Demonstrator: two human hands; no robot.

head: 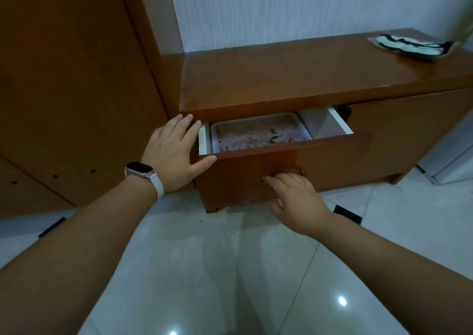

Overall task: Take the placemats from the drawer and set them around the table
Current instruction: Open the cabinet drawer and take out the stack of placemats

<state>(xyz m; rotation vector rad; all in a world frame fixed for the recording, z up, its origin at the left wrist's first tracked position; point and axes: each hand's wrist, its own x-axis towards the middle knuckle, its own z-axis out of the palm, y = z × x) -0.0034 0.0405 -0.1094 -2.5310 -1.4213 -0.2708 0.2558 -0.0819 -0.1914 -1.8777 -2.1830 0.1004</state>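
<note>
evidently the right grip curls round the handle to draw the drawer out, left grip spread flat steadying its corner, placemats lying inside just beyond both.

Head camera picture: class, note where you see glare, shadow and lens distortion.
Head view: bright glare spots on the floor tiles; head view: cabinet top shines softly; head view: the drawer interior is shaded, dimming the floral placemat; head view: the wide-angle lens bows the cabinet's straight edges.
</note>
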